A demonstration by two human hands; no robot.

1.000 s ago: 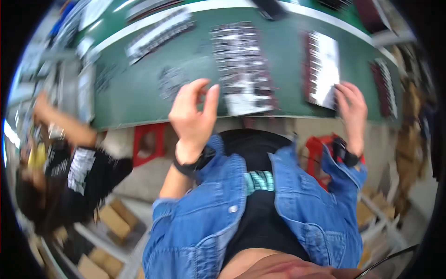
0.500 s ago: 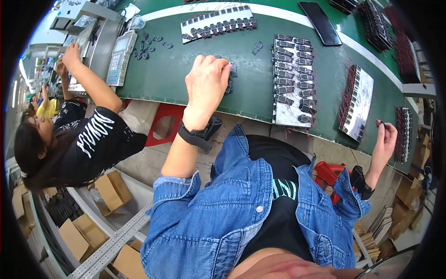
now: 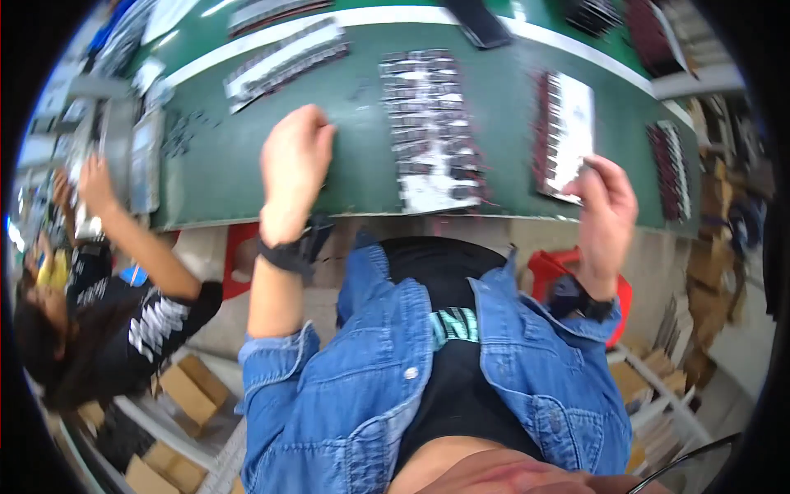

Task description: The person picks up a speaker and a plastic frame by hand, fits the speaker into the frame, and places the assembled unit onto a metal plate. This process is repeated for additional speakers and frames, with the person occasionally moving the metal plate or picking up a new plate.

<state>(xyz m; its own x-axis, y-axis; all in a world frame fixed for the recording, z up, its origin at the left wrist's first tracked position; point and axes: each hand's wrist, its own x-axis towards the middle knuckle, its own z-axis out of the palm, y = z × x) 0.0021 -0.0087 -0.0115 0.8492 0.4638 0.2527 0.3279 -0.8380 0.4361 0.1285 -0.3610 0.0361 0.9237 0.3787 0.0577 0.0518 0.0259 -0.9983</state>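
Observation:
My left hand (image 3: pixel 296 165) is over the green table (image 3: pixel 222 177) with its fingers curled in; whatever they may hold is hidden. My right hand (image 3: pixel 607 202) pinches a small dark piece (image 3: pixel 586 167) by the near edge of a white board (image 3: pixel 578 111) with a row of dark parts and red wires along its left side. Between my hands, apart from both, lies a longer white board (image 3: pixel 429 191) bearing two columns of small black wired modules. Motion blurs the view.
Another loaded board (image 3: pixel 288 59) lies at the back left, near scattered loose black parts (image 3: pixel 185 132). A dark phone (image 3: pixel 479 25) is at the back. At the far right lies one more wired board (image 3: pixel 673 169). A co-worker's hand (image 3: pixel 97 185) works at left beside a grey keypad device (image 3: pixel 146 160).
My right hand has come inward over the table to the right-hand white board, the small dark piece still at its fingertips. My left hand remains curled. The whole view has shifted.

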